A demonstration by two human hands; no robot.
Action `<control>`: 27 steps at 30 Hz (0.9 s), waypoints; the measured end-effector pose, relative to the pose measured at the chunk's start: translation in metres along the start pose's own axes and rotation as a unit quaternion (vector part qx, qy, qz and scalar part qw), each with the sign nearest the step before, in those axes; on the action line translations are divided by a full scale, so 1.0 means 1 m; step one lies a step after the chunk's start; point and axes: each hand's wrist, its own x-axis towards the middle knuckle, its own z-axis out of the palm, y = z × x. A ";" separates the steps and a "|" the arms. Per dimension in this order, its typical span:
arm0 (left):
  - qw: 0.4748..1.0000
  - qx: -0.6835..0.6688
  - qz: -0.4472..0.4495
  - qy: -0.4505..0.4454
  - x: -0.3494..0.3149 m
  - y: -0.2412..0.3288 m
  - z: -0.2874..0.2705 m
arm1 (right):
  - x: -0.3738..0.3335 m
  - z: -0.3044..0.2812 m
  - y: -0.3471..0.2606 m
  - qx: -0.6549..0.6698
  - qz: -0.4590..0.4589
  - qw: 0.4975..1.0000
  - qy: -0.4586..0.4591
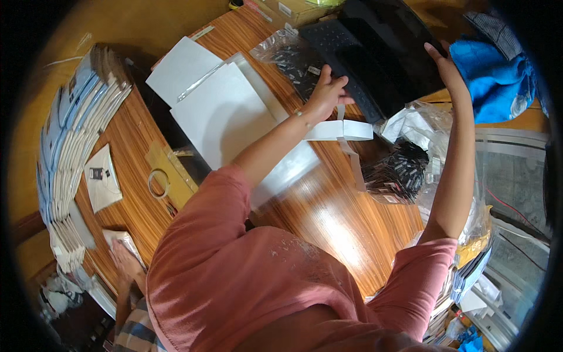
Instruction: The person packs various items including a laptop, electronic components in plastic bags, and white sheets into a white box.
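A large black panel, glossy in part and dotted along its left side, is at the far right of the table. My right hand grips its right edge, fingers over the front. At its lower left edge is my left hand, fingers curled against the border; part of that grip is hidden. Just below my left hand, a white paper strip stands in loops on the table. Beside it a clear bag contains small black tags, and a dense bundle of black tags lies nearer me.
White sheets lie left of my arm on the wooden table. Stacks of packed folded garments line the left side, near a tape roll. Another person's hand rests on a small packet. Blue cloth is at right.
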 end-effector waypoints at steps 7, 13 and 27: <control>0.994 0.050 0.009 0.100 -0.110 0.053 -0.059 | -0.059 -0.002 -0.132 -0.010 0.000 0.998 -0.064; 0.963 0.119 0.003 0.241 -0.171 0.069 -0.188 | -0.117 0.077 -0.230 0.146 -0.044 0.983 -0.103; 0.780 0.590 0.128 0.167 -0.203 0.164 -0.129 | -0.141 0.134 -0.249 0.176 -0.064 0.969 -0.162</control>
